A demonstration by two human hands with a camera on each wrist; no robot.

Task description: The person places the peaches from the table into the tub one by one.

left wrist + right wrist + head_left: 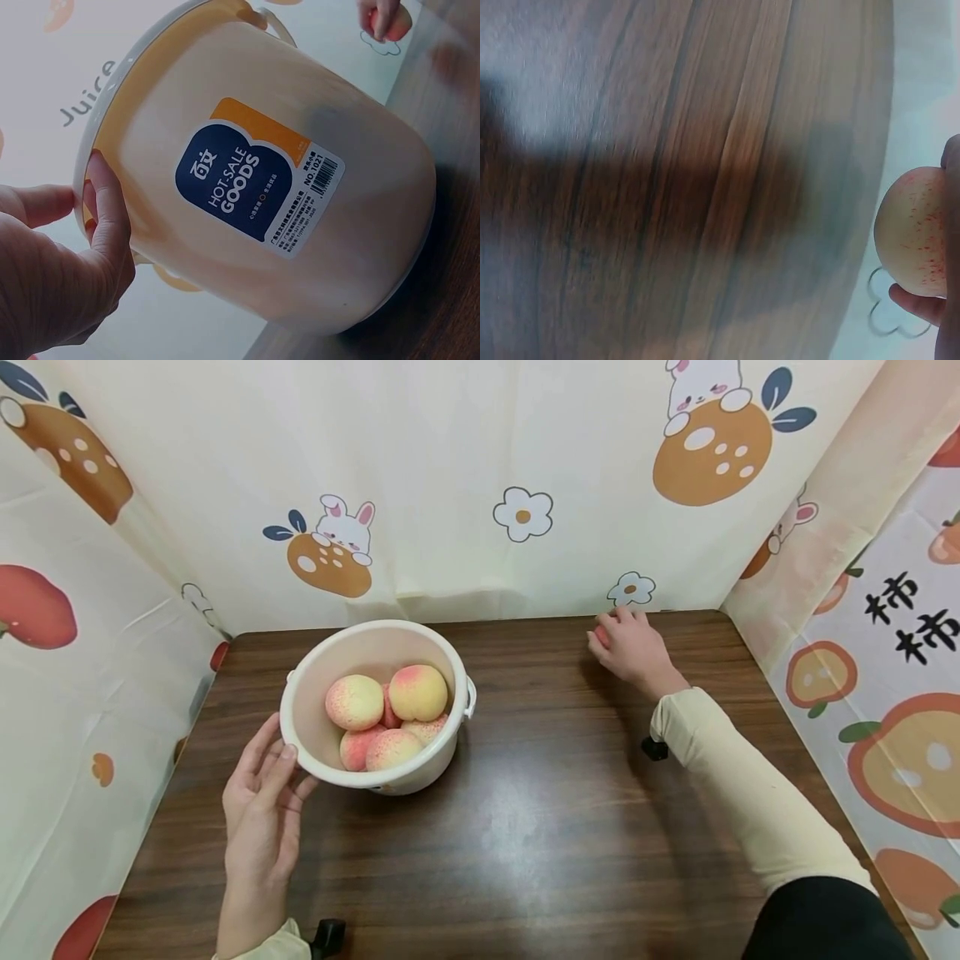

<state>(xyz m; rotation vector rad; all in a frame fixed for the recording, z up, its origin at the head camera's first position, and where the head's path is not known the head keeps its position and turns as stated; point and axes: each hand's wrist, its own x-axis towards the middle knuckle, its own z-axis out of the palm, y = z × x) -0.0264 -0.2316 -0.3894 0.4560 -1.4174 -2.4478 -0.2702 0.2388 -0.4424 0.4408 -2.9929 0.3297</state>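
Observation:
A cream plastic bucket (420,772) stands upright at the left of the table, with several yellow-and-red peaches (418,692) heaped inside. My left hand (262,802) holds the bucket's near left rim, thumb tip at the lip and fingers against the outer side. Close up in the left wrist view, thumb and forefinger of the left hand (67,262) pinch the rim, left of a blue and orange label (240,180). Far to the right, near the back edge, my right hand (633,647) grips another peach (915,232), largely covered by the fingers, above the wood.
The dark wood-grain table (525,827) ends at a pale printed curtain (450,485) behind and at hanging cloths (892,668) on both sides. A white handle lug (471,697) juts from the bucket's right side. Black straps (327,937) sit at the wrists.

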